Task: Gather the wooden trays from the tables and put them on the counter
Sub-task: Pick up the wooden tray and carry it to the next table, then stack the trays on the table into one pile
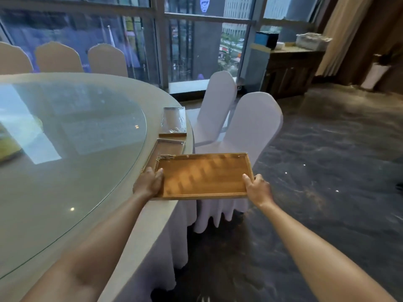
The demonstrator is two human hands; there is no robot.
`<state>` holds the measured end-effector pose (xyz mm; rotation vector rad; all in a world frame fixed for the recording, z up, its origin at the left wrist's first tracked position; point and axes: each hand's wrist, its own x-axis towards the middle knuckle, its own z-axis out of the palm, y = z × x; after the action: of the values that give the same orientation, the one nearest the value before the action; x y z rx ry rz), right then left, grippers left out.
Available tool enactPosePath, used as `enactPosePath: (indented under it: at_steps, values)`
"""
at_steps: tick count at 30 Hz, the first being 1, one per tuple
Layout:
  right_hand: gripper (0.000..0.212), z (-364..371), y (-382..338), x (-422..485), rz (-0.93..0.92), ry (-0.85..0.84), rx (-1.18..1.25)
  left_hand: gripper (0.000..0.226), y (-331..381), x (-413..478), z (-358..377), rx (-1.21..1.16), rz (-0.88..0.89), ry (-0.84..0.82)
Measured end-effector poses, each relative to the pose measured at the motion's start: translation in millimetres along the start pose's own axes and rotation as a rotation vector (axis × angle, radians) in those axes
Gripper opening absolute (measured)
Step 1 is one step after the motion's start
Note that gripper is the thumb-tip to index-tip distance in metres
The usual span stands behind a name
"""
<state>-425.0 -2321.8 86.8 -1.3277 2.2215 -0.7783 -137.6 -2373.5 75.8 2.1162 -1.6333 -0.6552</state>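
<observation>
A round worktop [91,225] with a glass turntable is being shown at the left of the head view, draped in a pale cloth, with covered chairs [250,127] being kept just beside its right edge. A wooden counter [290,68] is being seen well apart from it, far off to the upper right under the window. A wooden tray [204,175] is being held level over the edge of the worktop, its long axis running left to right across the body, half of it overhanging the floor. The left hand [149,184] is being closed on the tray's left short end, thumb on the rim and fingers hidden beneath; the right hand [258,188] is being closed on the right short end in the same way. Two more trays are being left on the worktop beyond the held one: a second tray [169,147], partly hidden under it, and a third tray [173,120], wrapped in clear film, farther along the rim. Both are lying straight ahead of the hands with their long axes pointing away from the person, the left hand being the nearer. It is being judged that the held tray could be used to stack them before the counter is approached.
</observation>
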Motion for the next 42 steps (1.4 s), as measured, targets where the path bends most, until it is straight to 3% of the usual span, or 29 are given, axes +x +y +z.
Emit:
enactPosePath:
  at_steps: [11, 22, 29, 36, 42]
  values:
    - [0.051, 64, -95, 199, -0.274, -0.303, -0.192, 0.06, 10, 127, 0, -0.043, -0.327, 0.109]
    - [0.05, 181, -170, 300, -0.66, -0.719, -0.338, 0.058, -17, 135, 36, 0.045, -0.863, 0.306]
    - [0.046, 220, -199, 320, -1.021, -0.986, -0.402, 0.057, 2, 107, 68, 0.05, -1.175, 0.396]
    - [0.049, 242, -194, 324, -1.19, -1.04, -0.575, 0.057, 11, 90, 104, 0.051, -1.328, 0.338]
    - [0.053, 252, -194, 325, -1.261, -1.001, -0.65, 0.055, 11, 92, 111, 0.06, -1.333, 0.321]
